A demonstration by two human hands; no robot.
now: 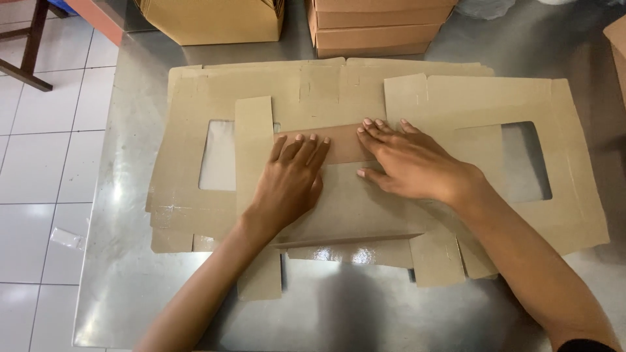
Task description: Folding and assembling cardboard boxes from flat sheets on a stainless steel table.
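steel table [130, 287] | stacked cardboard boxes [375, 29] far edge | folded box [208, 19] | white tiled floor [39, 163] | wooden leg [29, 45]

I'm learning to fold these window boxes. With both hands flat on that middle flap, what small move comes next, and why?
Probably slide both hands outward along the flap to crease it. The left hand and right hand lie palm-down, fingertips on the darker folded strip of the flat cardboard blank, which seems folded over but not yet pressed along its length.

Both hands flat, palms down, side by side. Left hand [291, 177] has fingers together pointing away, forearm running in from lower left. Right hand [405, 161] has fingers angled up-left, thumb spread out, forearm coming from lower right, fingertips nearly meeting.
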